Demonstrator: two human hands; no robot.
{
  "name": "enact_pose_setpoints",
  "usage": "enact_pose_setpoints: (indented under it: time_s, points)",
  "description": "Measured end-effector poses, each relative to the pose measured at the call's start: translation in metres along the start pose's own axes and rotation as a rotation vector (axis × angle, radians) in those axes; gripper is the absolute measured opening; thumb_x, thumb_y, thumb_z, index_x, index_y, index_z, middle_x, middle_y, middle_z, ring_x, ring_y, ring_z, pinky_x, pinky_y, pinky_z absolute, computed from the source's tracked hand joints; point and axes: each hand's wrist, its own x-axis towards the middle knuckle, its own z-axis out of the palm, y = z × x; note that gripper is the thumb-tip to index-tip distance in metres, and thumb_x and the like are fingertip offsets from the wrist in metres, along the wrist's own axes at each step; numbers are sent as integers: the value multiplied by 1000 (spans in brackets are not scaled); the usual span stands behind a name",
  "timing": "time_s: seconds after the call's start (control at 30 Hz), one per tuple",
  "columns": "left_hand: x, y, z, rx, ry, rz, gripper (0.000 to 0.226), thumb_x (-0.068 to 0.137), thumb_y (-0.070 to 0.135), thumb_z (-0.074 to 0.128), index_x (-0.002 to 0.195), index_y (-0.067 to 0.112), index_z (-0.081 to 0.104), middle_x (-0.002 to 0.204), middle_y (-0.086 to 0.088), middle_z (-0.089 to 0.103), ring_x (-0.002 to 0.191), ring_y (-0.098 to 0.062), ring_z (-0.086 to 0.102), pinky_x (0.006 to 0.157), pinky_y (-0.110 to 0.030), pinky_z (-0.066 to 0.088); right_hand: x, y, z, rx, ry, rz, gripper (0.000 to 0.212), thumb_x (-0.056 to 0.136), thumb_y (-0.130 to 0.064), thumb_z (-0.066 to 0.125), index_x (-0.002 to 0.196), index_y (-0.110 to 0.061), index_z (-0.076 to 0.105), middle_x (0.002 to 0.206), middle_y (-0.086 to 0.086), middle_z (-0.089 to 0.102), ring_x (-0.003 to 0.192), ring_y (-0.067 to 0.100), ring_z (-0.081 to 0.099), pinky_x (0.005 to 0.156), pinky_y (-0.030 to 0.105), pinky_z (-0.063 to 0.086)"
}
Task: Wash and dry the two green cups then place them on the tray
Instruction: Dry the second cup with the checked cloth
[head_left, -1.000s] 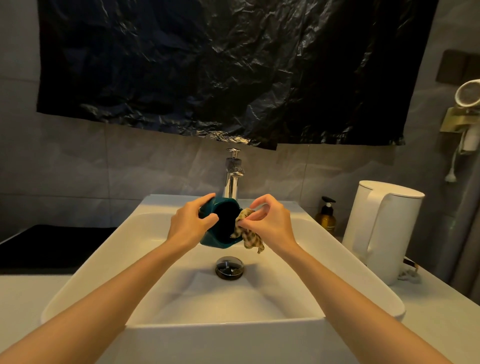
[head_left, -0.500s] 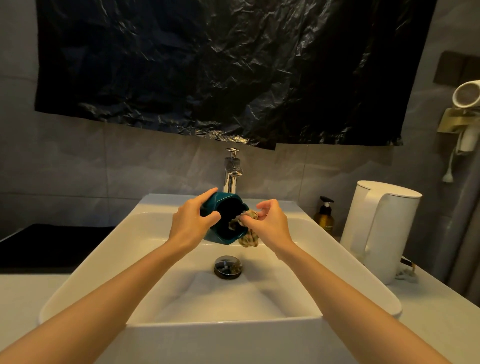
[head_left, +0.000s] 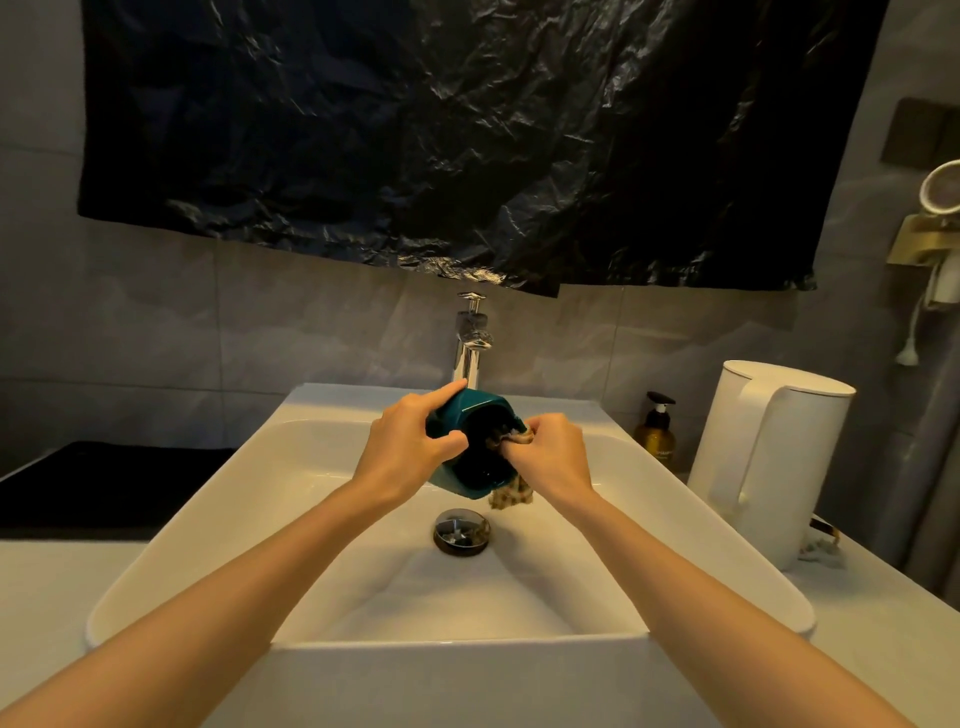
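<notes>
Cup (head_left: 470, 410) tilts over the sink (head_left: 311, 467), grasped by the left hand (head_left: 402, 452). Right hand (head_left: 550, 454) pinches a cloth (head_left: 511, 496) at its mouth.

Over the sink (head_left: 182, 545), the cloth (head_left: 511, 496) is mostly buried in the green cup (head_left: 475, 410) and behind the right hand (head_left: 550, 457). The tap (head_left: 470, 338) has its base hiding behind that cup. Label on the bottle (head_left: 655, 441) right of the sink: unreadable.

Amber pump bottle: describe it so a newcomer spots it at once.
Start at the white rectangular ceramic sink. Beside its far right corner, between it and the tall white plastic kettle, stands the small amber bottle. Only it has a black pump.
</notes>
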Motion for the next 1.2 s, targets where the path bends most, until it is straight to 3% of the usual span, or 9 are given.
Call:
enact_pose_setpoints:
  time_s: [0.17,0.43,0.53,0.6,0.7,0.77,0.9,1.03,1.2]
  points:
    - [0,-2,1,34,-45,1,57,85,17,64,138,28,47,121,-2,61,102,-13,52,80,-19,47,-1,-1,-3,-101,79,-187,6,84,-12,67,89,-9,69,82,5,68,74,19,62,62,32,56]
    - [-2,-4,1,56,-21,-84,51,89,18,58,138,25,46,122,-1,61,98,-11,49,83,-26,46,1,2,0,81,-275,192,13,82,-13,71,74,-10,60,80,6,62,78,17,60,60,24,49]
    - [0,-3,2,7,-86,-126,51,90,16,57,139,25,45,124,-3,60,98,-13,50,81,-29,50,3,2,0,-73,-135,51,9,83,-13,69,79,-5,65,78,7,64,73,17,61,60,28,52]
    - [1,-2,2,-11,-130,-135,51,90,15,57,138,26,46,122,-4,59,98,-15,51,79,-32,53,2,-1,-3,-162,-30,-118,6,82,-9,65,77,-5,64,75,6,64,68,18,58,51,25,47]
    - [-1,-2,4,64,-207,-100,52,88,16,58,137,31,48,118,-4,60,94,-14,53,74,-23,48,2,1,-6,-275,-4,-367,10,81,-8,61,89,-9,68,84,8,69,77,27,62,64,38,53]
    - [-2,-3,3,92,-221,-105,51,88,18,58,136,32,48,119,-4,61,95,-15,54,74,-22,47,0,1,-5,-313,-41,-398,15,83,-11,59,95,-11,68,89,10,70,81,29,62,70,41,53]
    - [0,-1,2,71,-180,-148,47,92,19,55,137,28,46,125,-5,57,102,-16,51,83,-30,51,-1,-2,1,-234,-88,-194,13,90,-14,54,91,-7,64,86,9,65,79,24,60,64,33,52]
    - [1,-2,-2,38,-140,-196,44,93,18,53,135,28,46,125,-7,58,105,-22,53,87,-40,54,0,-1,3,-120,-294,18,15,94,-14,49,84,-6,57,86,10,60,79,19,56,63,26,46]
    - [3,-5,-3,55,-203,-194,47,93,17,53,138,26,44,127,-7,57,110,-24,54,84,-37,54,-1,-1,4,-290,-314,-99,22,101,-18,40,104,-6,57,100,14,63,84,22,57,68,28,48]
